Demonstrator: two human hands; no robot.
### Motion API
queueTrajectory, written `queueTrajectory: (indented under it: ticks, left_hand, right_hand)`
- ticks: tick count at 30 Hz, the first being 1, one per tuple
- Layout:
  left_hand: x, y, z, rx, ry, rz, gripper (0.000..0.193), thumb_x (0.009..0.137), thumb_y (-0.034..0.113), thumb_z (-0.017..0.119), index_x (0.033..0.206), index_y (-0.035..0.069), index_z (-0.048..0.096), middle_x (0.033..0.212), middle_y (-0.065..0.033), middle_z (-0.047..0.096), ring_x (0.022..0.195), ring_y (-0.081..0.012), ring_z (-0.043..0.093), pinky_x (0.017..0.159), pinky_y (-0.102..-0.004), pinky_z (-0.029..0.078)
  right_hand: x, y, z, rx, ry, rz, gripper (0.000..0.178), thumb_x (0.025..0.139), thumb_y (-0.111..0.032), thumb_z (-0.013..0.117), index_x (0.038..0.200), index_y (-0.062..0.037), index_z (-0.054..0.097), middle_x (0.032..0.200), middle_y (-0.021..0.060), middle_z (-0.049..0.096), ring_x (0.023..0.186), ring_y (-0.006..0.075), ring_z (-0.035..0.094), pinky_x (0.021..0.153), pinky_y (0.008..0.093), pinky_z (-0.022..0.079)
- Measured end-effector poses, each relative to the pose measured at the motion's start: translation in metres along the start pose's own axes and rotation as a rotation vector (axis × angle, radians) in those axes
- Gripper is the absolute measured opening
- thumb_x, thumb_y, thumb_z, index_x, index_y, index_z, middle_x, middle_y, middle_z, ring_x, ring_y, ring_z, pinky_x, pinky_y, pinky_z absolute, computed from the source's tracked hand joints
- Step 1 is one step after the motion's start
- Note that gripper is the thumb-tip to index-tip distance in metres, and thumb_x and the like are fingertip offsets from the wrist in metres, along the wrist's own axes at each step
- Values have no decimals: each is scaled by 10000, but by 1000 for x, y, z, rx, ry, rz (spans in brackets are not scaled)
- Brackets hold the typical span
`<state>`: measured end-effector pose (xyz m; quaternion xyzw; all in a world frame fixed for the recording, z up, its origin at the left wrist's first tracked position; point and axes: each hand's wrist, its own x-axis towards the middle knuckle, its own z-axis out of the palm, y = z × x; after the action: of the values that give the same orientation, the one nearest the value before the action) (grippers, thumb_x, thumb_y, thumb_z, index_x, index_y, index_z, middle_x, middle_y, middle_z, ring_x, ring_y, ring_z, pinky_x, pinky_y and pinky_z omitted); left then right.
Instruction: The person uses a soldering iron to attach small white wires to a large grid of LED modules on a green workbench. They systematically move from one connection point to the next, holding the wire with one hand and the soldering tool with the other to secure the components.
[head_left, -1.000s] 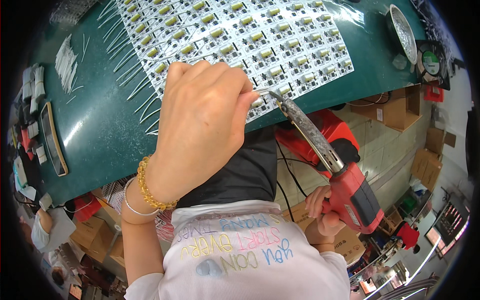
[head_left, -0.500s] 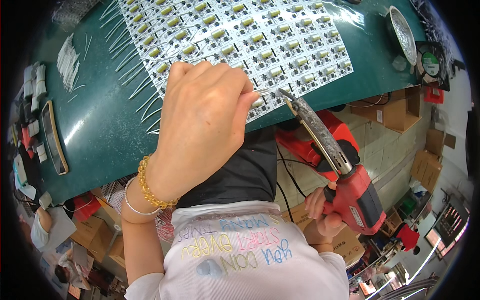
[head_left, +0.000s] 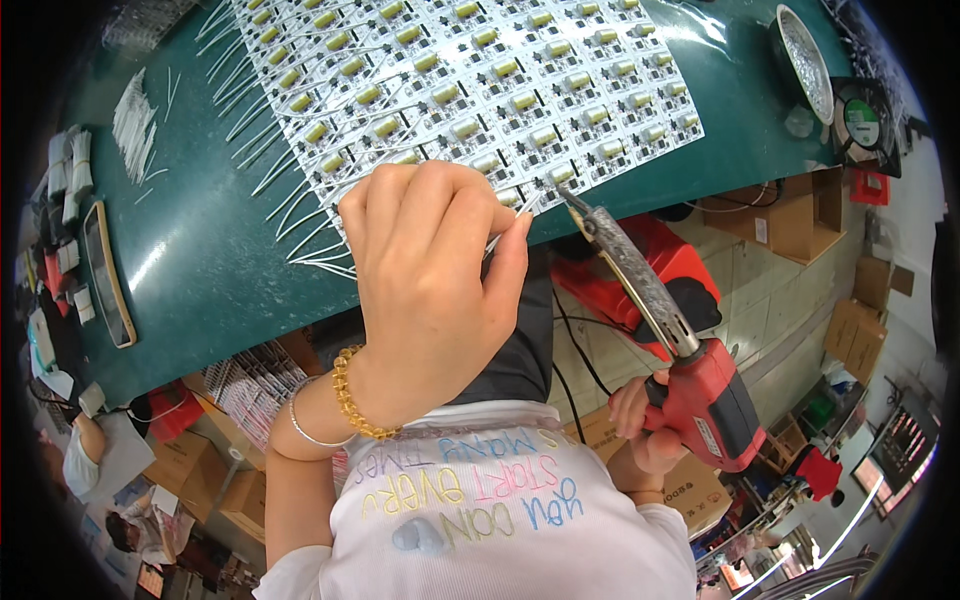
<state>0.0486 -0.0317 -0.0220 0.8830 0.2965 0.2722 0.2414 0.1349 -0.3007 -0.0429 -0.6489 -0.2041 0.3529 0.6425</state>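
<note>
1. The left hand (head_left: pixel 435 265) is nearly closed, its back to the camera and its fingers curled under. Thumb and forefinger meet in a pinch on a thin white wire (head_left: pixel 491 242); whether it is one wire or several cannot be told.

2. The right hand (head_left: pixel 648 428), lower and to the right of the left hand, is curled around the grip of a red and black iron (head_left: pixel 685 340). Some of its fingers are hidden behind the grip.

3. The iron's barrel slants up and leftward from the right hand, so that its tip (head_left: pixel 568 192) sits just right of the left hand's pinch, over the near edge of the sheet. Whether the tip touches cannot be told.

4. The sheet (head_left: pixel 520 85) of white circuit boards, each with a yellowish cylinder, lies flat on the green surface (head_left: pixel 220 250), beyond the left hand and to both sides of it. The left hand covers part of its near edge.

5. Left of the left hand, many white leads (head_left: pixel 262 150) fan out past the sheet's left edge.

6. Farther left are a pile (head_left: pixel 133 128) of loose white pieces and, nearer the person, a phone (head_left: pixel 108 275).

7. Well to the right of the left hand, beyond the sheet, stand a metal dish (head_left: pixel 803 65) and a black fan (head_left: pixel 862 125).
</note>
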Motion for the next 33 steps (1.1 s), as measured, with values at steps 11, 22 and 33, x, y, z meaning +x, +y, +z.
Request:
queueTrajectory:
  ticks: [11, 22, 33]
  left_hand:
    - [0, 2, 2, 57, 12, 16, 170, 699, 16, 742, 736, 77, 588, 817, -30, 591, 801, -223, 518, 793, -350, 334]
    - [0, 3, 2, 90, 21, 21, 172, 695, 21, 747, 738, 79, 592, 821, -34, 596, 802, -224, 529, 807, -353, 339]
    - [1, 5, 2, 117, 27, 28, 168, 691, 19, 746, 730, 72, 591, 823, -43, 595, 818, -232, 535, 826, -363, 346]
  right_hand:
    - [-13, 9, -15, -377, 83, 102, 334, 797, -264, 612, 1049, -52, 559, 871, 77, 558, 806, 227, 547, 717, 323, 430]
    - [-11, 17, -21, -443, -8, -71, 846, 786, -682, 579, 1273, -6, 434, 529, -27, 449, 471, 132, 449, 510, 290, 387]
    - [-15, 16, -26, -484, -37, -70, 861, 789, -685, 568, 1287, 1, 419, 517, -28, 438, 456, 127, 447, 499, 288, 390]
